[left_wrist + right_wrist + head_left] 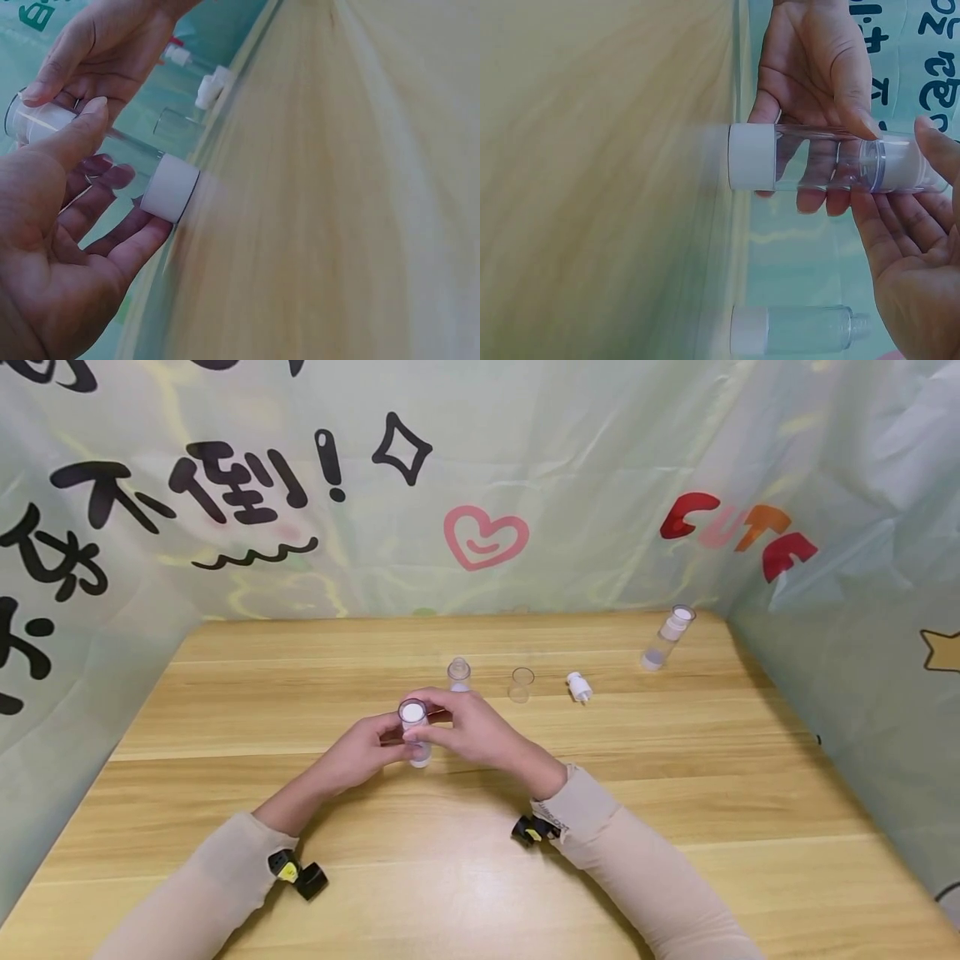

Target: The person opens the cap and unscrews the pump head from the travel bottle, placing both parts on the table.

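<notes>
A clear cylindrical bottle (421,757) with a white base (751,156) and a white pump top under a clear cap stands upright near the middle of the table. Round its body, my left hand (358,752) holds it with curled fingers and thumb. My right hand (480,728) pinches the capped upper end between thumb and fingers. Just behind the right hand stands a second clear bottle (459,673), its narrow neck bare. Farther right are a loose clear cap (519,691) and a white pump head (578,687) lying on its side.
A third bottle (665,642), with its pump top and clear cap on, stands at the back right of the wooden table (480,877). A printed cloth (585,468) hangs behind the table and along its sides.
</notes>
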{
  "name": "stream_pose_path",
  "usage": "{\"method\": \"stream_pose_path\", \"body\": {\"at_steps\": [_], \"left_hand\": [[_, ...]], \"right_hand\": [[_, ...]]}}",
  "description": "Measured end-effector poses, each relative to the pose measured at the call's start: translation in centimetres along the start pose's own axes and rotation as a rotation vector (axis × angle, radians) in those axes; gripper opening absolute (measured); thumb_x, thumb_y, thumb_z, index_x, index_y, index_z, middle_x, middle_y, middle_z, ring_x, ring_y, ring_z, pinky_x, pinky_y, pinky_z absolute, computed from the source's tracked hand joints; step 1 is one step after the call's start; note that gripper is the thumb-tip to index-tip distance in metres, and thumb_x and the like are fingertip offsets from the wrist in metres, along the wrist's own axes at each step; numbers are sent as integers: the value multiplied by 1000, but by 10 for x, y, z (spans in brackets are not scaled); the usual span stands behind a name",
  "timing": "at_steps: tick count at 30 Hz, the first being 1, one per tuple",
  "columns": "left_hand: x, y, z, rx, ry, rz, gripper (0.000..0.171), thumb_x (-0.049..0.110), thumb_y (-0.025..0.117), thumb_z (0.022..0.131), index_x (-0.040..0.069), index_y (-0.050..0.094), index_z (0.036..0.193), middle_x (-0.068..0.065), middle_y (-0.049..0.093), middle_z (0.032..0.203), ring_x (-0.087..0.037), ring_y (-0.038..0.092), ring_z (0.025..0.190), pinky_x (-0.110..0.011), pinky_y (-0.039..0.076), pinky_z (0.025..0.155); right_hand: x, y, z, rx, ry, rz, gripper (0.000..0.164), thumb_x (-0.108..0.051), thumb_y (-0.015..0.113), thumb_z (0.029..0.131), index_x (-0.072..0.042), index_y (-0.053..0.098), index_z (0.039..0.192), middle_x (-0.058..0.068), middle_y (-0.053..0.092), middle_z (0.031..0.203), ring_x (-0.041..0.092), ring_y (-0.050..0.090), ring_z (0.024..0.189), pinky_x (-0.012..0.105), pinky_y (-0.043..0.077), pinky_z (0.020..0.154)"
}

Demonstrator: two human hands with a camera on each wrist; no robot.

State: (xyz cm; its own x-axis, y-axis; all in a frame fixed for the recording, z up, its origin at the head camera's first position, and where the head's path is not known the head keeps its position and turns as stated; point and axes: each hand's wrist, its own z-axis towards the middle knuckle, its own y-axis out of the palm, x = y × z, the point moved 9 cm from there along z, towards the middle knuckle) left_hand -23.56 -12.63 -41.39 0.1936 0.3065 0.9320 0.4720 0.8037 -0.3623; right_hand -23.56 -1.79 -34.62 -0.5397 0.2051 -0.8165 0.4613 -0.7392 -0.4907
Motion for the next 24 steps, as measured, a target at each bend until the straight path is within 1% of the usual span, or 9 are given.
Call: {"method": "stream_pose_path", "body": {"at_steps": [6,11,15,20,24], "left_hand": [[2,3,3,-15,-7,-19,47,28,75,89,11,61,130,-4,63,128,-21,62,113,-32,53,92],[4,7,8,-19,-6,-22,48,27,75,88,11,61,131,-4,63,127,-21,62,113,-32,53,93],[6,10,11,-19,-4,-20,45,25,75,88,8,63,128,-6,65,123,-21,63,110,-33,53,93],[4,15,17,-20,-19,-22,39,24,76,87,8,67,121,-5,69,116,-19,65,105,-34,53,92],[4,21,24,-31,-14,-49,40,23,77,87,7,66,122,-5,69,117,-19,65,107,-33,53,93]], "right_hand": [[2,-4,-3,6,18,11,30,-22,73,89,-12,66,117,-2,68,107,10,63,98,27,52,92],[3,-8,-7,3,40,10,31,-22,73,89,-13,66,117,-2,67,108,10,63,100,25,52,92],[4,-12,-10,3,45,8,32,-22,74,88,-12,66,118,-1,67,109,10,63,100,25,52,92],[5,-18,-14,4,53,6,34,-23,74,88,-12,66,119,0,67,110,11,63,101,26,52,92],[5,-24,-20,7,75,0,36,-23,73,89,-11,65,121,-1,66,110,12,63,103,27,52,93]]}}
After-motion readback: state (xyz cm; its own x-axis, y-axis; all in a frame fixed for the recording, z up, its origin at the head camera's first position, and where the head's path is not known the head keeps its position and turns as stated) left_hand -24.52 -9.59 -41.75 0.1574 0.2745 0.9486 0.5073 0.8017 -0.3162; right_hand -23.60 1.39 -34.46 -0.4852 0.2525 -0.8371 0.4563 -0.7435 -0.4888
